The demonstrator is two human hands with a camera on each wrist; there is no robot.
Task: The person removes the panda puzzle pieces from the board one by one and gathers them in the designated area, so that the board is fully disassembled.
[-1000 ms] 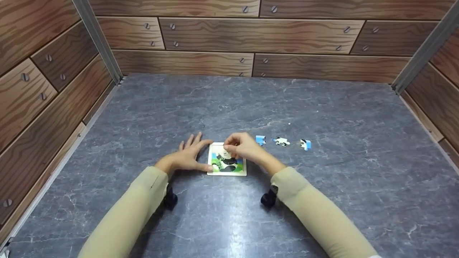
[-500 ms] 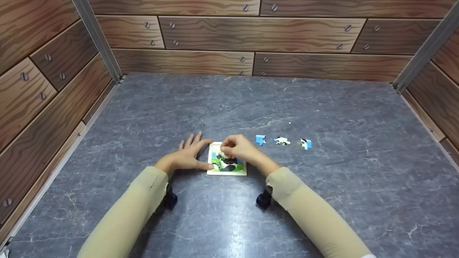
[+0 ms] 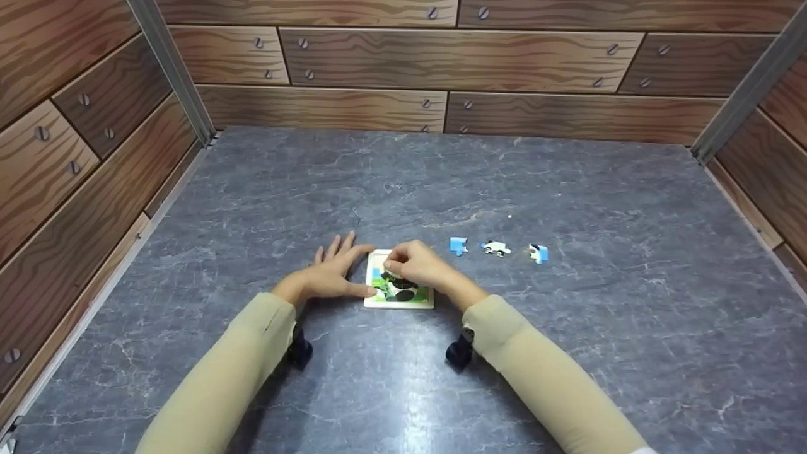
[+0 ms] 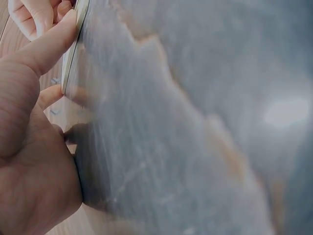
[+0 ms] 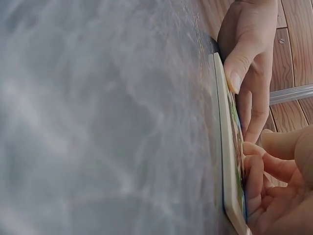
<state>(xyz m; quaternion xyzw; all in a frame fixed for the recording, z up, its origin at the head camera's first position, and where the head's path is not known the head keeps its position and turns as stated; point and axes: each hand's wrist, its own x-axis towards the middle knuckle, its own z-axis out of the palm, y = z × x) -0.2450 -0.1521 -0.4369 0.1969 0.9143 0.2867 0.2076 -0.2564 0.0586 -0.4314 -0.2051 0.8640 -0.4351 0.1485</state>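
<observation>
A small panda jigsaw puzzle (image 3: 383, 296) in a pale wooden frame lies flat on the tabletop, in the middle of the head view. My left hand (image 3: 328, 279) rests along its left side with fingers spread. Its thumb touches the lower left of the frame and its index finger the upper left corner. Over the puzzle's upper part, my right hand (image 3: 419, 263) pinches a puzzle piece between thumb and index finger. That piece is mostly hidden by the fingers. The right wrist view shows these fingertips low against the puzzle's face.
Right of the puzzle lie a blue piece (image 3: 458, 246), a white-and-black piece (image 3: 495, 248) and a blue, white and black piece (image 3: 538, 253), spaced apart. Wood-patterned walls (image 3: 365, 60) enclose the dark marbled tabletop (image 3: 302, 183) at the back and both sides.
My right hand has shifted slightly left and towards me over the puzzle, still pinching. My left hand, the frame and the three loose pieces stay where they were.
</observation>
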